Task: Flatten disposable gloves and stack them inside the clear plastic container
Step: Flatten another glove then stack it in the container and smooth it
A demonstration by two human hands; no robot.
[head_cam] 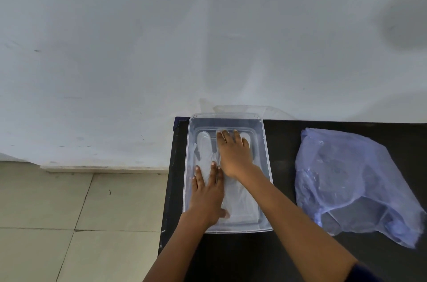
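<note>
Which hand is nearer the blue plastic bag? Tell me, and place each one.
Right. The right hand presses flat on the glove at the container's far end, on the side toward the blue plastic bag. The left hand presses nearer the container's left wall, farther from the bag.

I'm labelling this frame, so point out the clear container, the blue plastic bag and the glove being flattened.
clear container (265, 143): head view, right wall.
blue plastic bag (351, 180): head view, middle of the bag.
glove (204, 145): head view, finger part left of the hands.

Soft even daylight, faint shadows on wall, wide-angle bending at edges
</note>
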